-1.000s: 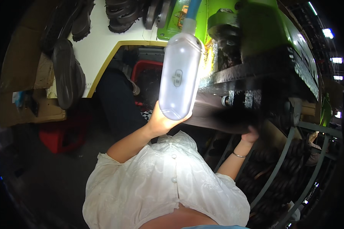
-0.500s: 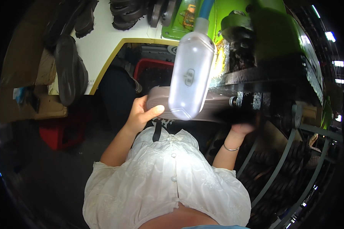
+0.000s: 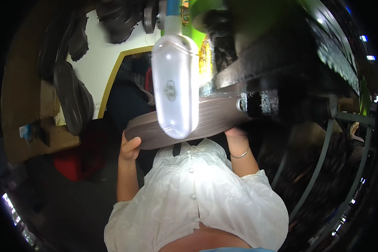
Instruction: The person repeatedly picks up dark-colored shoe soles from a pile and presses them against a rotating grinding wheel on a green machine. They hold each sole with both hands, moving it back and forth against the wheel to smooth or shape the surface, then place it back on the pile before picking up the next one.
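Note:
A long brown shoe sole (image 3: 212, 114) with a grooved side is held slantwise under the dark machine head, its right end higher than its left. My left hand (image 3: 130, 146) grips its left end, thumb pressed on the near side. At the other end, my right hand (image 3: 236, 133) is closed on the sole's lower edge, its fingers mostly hidden below. Against the machine's small metal roller (image 3: 240, 104) the sole's upper edge appears to touch, though I cannot tell exactly. A glowing white lamp (image 3: 175, 90) hangs in front and covers the sole's middle.
Several dark soles, one of them a grey pair (image 3: 71, 98), lie on the white table (image 3: 97, 63) with a yellow edge. Cardboard boxes (image 3: 50, 143) stand left, above a red stool (image 3: 77, 161). At right is a metal rack (image 3: 313, 176). The machine's dark arm (image 3: 277, 54) overhangs the right.
The sole has shifted left and tilted, its left end lower. My left hand moved left and down with it; my right hand moved left. The view has turned, so the lamp and machine appear further left.

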`<state>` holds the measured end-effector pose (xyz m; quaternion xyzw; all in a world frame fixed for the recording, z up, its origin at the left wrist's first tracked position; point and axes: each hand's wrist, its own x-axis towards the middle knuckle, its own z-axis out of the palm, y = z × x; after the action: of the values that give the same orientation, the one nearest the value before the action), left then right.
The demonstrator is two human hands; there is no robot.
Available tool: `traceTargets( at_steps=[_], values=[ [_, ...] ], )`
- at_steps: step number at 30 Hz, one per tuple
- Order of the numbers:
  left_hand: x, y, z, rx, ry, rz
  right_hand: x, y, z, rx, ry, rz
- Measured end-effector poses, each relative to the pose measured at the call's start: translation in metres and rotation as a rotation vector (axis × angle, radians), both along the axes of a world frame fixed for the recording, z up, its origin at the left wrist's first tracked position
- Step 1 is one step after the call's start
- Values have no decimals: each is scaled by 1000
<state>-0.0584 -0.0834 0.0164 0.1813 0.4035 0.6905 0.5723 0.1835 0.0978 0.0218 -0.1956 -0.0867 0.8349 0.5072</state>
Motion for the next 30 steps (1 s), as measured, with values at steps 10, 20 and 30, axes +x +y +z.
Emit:
traceTargets(
  at_steps=[10, 20, 30],
  values=[
    [-20, -12, -42, -201, 235, -152, -29, -4, 43, 325, -297, 65],
    [79, 83, -5, -38, 928, -464, -31, 34, 103, 906, -848, 425],
    [97, 119, 60, 47, 683, -46, 17, 27, 63, 1058, -714, 556]
  ],
)
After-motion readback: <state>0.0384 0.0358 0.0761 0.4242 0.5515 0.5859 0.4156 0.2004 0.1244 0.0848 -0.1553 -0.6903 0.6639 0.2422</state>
